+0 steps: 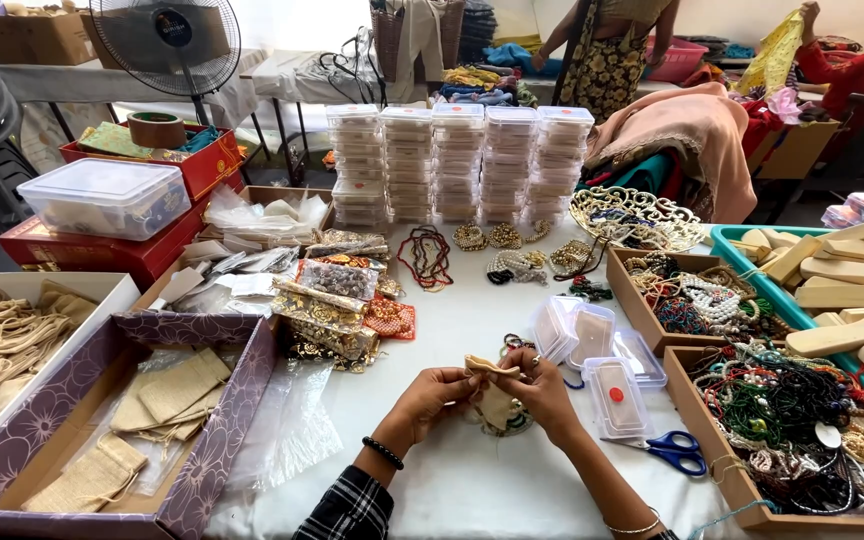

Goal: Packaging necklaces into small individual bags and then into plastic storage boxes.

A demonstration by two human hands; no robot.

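- Small beige cloth pouch point(493, 392) is being held at its top edge by both hands, over the surface point(472, 300), front-centre; mouth is being pinched from each side.
- L hand point(430, 396): fingers point(462, 377) narrow, closed on pouch's left rim. R hand point(542, 392): fingers closed on right rim.
- Handling, as judged: v. light, soft, limp fabric, not slippery; best taken at rim/hem w/ fingertips. Beads under it likely snaggy.
- Bead piece point(512, 424) is lying just below pouch, partly hidden.
- Clear small boxes point(592, 345) are sitting just right of hands; blue scissors point(674, 450) nearby.
- Purple carton w/ more pouches point(167, 395) is standing to the left; trays of necklaces point(782, 420) to the right.
- Stacked clear cases point(457, 160) are well apart at the back; nothing is blocking the hands.
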